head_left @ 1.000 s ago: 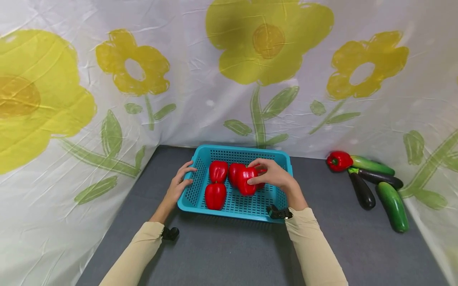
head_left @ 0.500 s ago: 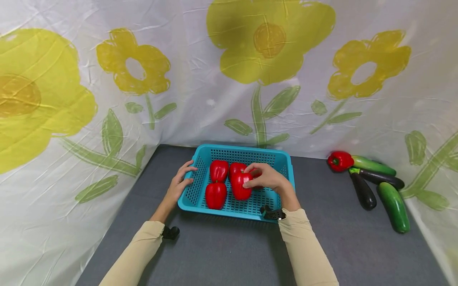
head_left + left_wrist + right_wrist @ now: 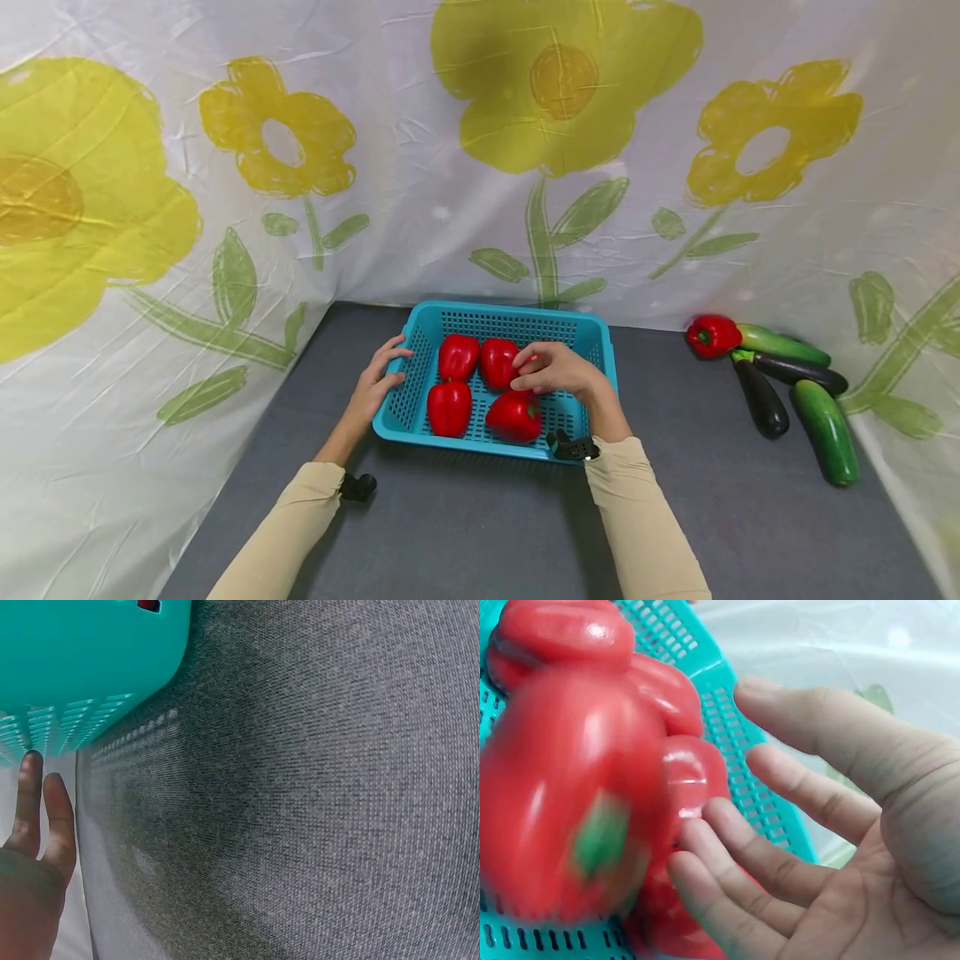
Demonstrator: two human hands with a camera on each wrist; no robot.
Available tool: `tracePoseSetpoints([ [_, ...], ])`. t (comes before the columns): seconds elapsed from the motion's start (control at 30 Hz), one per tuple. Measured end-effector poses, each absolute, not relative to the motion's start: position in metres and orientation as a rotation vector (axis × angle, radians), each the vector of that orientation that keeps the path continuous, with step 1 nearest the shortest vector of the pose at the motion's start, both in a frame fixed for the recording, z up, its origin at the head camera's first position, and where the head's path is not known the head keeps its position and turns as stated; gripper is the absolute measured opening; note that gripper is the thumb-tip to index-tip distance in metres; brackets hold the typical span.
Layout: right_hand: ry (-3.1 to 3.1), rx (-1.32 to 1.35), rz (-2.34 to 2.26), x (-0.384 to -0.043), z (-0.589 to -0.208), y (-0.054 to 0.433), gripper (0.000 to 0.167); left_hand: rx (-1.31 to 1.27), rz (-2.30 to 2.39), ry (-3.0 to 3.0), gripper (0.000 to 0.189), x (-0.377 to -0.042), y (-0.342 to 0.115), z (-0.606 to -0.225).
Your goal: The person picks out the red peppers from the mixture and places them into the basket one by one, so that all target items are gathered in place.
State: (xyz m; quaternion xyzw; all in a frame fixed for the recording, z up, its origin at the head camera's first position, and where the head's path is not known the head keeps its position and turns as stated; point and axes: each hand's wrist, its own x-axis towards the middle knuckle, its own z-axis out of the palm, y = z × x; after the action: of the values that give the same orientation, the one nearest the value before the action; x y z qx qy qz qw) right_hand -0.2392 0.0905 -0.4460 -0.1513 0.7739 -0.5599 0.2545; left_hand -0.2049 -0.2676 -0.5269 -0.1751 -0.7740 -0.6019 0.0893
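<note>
A blue-green plastic basket (image 3: 450, 447) holds several red bell peppers. My left hand (image 3: 369, 390) rests at its left rim. In the left wrist view, straight fingers touch the basket's slotted outer wall (image 3: 82, 660). My right hand (image 3: 558, 369) hovers over the right half of the basket with fingers spread and nothing between them. Just in front of it, the nearest bell pepper (image 3: 515, 417) lies tipped, its green stem facing right. This pepper (image 3: 570, 787) looks blurred in the right wrist view, apart from the fingertips. Another pepper under the right hand is mostly hidden.
On the grey tabletop (image 3: 465, 533) at the right lie a red bell pepper (image 3: 712, 336), a pale green zucchini (image 3: 782, 345), two dark eggplants (image 3: 759, 396) and a green cucumber-like vegetable (image 3: 825, 433). A flowered white sheet (image 3: 420, 167) hangs behind.
My right hand moved left and toward me with a bell pepper, then let go of it. The pepper now lies tipped at the basket's front. The left hand stayed put.
</note>
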Motion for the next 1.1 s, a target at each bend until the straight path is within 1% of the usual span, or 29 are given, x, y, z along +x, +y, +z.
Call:
tracePoseSetpoints([
  [0.07,2.092,-0.437,-1.503,-0.239,-0.446,0.093,0.043,-0.528,-1.788,-2.294,0.034,-0.205,-0.267,-0.528],
  [0.3,2.061,-0.498,-1.49,-0.238,-0.446,0.102,0.049,-0.493,-1.815,-2.331,0.033,-0.189,-0.257,-0.493],
  [0.57,1.994,-0.587,-1.426,-0.238,-0.453,0.112,0.055,-0.495,-1.817,-2.336,0.034,-0.189,-0.259,-0.492],
  [0.73,1.929,-0.564,-1.363,-0.236,-0.458,0.111,0.061,-0.514,-1.811,-2.328,0.034,-0.189,-0.26,-0.492],
  [1.1,1.882,-0.378,-1.263,-0.237,-0.462,0.109,0.07,-0.496,-1.831,-2.334,0.034,-0.187,-0.258,-0.493],
])
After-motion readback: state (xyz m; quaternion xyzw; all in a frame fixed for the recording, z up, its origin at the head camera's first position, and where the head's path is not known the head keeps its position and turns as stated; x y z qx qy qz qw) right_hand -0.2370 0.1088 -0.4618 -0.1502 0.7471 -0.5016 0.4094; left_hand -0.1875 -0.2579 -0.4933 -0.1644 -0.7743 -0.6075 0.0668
